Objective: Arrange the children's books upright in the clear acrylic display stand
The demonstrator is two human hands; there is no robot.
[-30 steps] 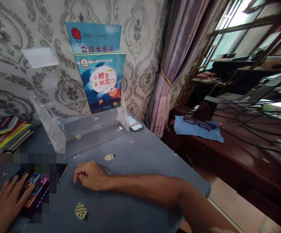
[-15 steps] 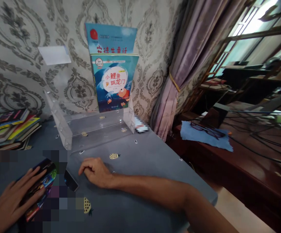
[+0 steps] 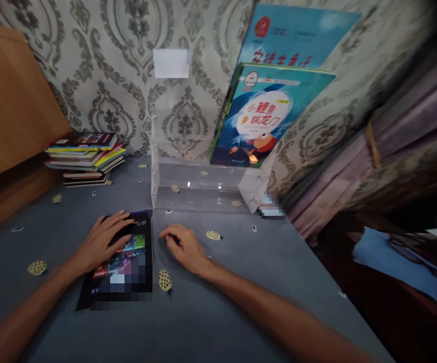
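My left hand (image 3: 109,238) lies flat on a dark book (image 3: 142,272), its fingers spread across the cover, which has small colourful pictures. Part of that cover is blurred out by blocks. Just beyond the book's right edge, my right hand (image 3: 183,246) rests on the grey tablecloth (image 3: 210,312) with its fingers curled in and nothing visible in them. Behind the hands stands a clear acrylic book rack (image 3: 203,196). Two blue children's books lean upright at its right side: one with an orange fish (image 3: 267,116) in front, a taller one (image 3: 301,35) behind.
A pile of books (image 3: 85,154) sits at the back left near a wooden panel (image 3: 14,101). A pixelated item (image 3: 271,205) is beside the rack's right end. Beyond the table's right edge are a purple curtain (image 3: 339,166) and a blue cloth (image 3: 377,252) with glasses on it.
The view has swung left, so the rack and books appear further right and the book pile shows fully. My left hand stays on the dark book; my right hand stays curled on the table.
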